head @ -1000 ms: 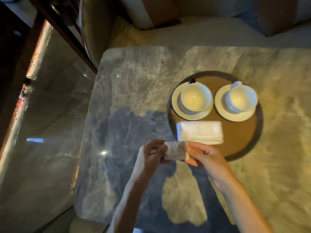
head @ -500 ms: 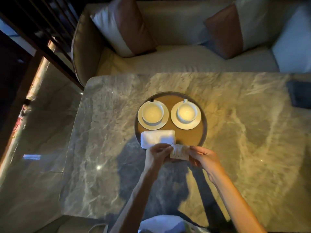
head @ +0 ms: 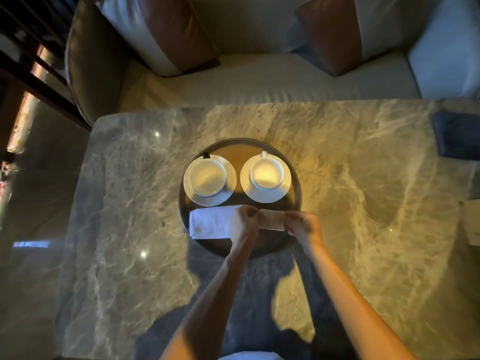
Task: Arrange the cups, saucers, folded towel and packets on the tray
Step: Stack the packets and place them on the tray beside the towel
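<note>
A round brown tray (head: 240, 148) sits mid-table. On its far half stand two white cups, the left cup (head: 207, 176) on a saucer (head: 231, 188) and the right cup (head: 267, 173) on a saucer (head: 284, 189). A folded white towel (head: 209, 226) lies on the tray's near left part. Just right of the towel, over the tray's near side, my left hand (head: 244, 223) and my right hand (head: 302, 226) both pinch the packets (head: 272, 220), one hand at each end.
The marble table (head: 363, 193) stands in front of a sofa (head: 259, 79) with brown and white cushions. A dark flat object (head: 457, 135) lies at the table's far right, and a pale card (head: 471, 222) at the right edge. Glossy floor lies to the left.
The camera has pulled back and up. Both hands have carried the packets from in front of the tray onto its near side, beside the towel.
</note>
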{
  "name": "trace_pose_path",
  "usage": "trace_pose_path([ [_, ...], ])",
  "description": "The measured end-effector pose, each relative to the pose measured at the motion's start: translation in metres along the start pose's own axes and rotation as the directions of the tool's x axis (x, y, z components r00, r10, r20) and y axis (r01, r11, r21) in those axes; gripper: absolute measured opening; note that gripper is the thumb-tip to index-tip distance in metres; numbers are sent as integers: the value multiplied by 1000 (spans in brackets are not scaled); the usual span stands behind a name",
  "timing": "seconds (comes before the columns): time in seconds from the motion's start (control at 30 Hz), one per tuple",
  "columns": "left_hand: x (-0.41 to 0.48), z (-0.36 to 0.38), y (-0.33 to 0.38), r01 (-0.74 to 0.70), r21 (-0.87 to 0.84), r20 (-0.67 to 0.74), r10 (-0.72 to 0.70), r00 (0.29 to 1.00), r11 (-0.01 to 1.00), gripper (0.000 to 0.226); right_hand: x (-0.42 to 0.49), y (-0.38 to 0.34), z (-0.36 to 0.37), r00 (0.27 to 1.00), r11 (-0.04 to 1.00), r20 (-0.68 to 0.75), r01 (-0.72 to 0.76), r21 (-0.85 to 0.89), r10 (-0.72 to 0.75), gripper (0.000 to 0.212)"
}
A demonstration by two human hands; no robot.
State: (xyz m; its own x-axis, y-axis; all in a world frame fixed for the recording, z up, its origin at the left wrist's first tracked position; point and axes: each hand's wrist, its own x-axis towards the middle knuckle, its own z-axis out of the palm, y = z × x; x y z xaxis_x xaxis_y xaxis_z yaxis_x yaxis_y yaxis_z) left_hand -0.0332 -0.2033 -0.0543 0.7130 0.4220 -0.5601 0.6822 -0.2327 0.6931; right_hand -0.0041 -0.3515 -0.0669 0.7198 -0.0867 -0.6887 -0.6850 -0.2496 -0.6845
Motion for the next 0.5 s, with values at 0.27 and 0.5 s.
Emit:
trace_pose_path([
  [0.27,-1,19,-4,46,185,-84,-31,996,982,18,9,11,5,990,974,-50,122,-189,-133,20],
  [0.5,-1,23,-5,16,231,-82,3,997,973,15,9,11,6,981,960,-53,172,-221,-188,15],
])
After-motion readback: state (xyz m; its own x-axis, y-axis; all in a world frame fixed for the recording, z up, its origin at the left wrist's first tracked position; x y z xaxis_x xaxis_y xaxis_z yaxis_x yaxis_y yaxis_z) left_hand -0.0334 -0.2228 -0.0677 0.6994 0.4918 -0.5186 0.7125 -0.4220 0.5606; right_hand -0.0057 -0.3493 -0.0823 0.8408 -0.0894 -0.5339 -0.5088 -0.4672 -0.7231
